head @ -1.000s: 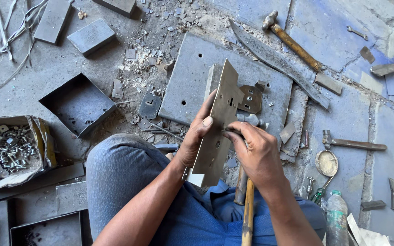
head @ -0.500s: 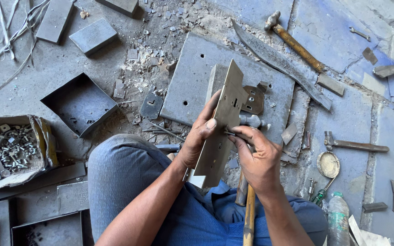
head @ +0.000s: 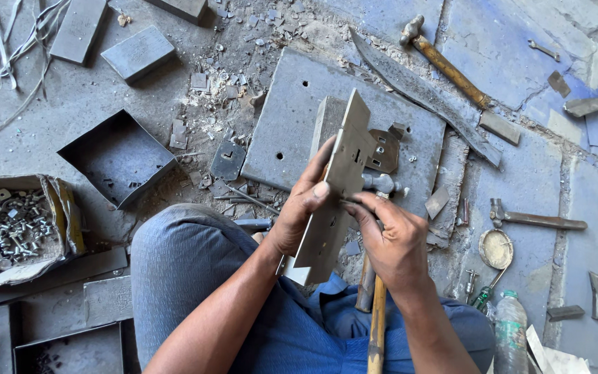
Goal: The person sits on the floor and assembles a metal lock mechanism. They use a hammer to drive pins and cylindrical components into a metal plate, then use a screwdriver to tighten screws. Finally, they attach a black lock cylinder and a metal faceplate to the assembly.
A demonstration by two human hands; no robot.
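Note:
My left hand point(head: 302, 208) grips a long grey metal lock case point(head: 333, 183) and holds it tilted up over my lap. My right hand point(head: 389, 239) pinches at the case's near face with thumb and fingers; what is between the fingertips is too small to see. Under the hands lies a hammer point(head: 376, 277) with a wooden handle, its head beside a thick steel plate point(head: 292, 118) on the floor. A small bracket point(head: 385, 149) rests on that plate.
An open metal box point(head: 115, 156) and a cardboard box of bolts point(head: 8, 225) sit at the left. Two more hammers point(head: 444, 62) point(head: 534, 220), a long blade-like strip point(head: 423, 93), a plastic bottle point(head: 510, 332) and metal scraps lie to the right.
The lock case has tipped slightly and my right hand has shifted a little lower along it. Both hands stay on the case.

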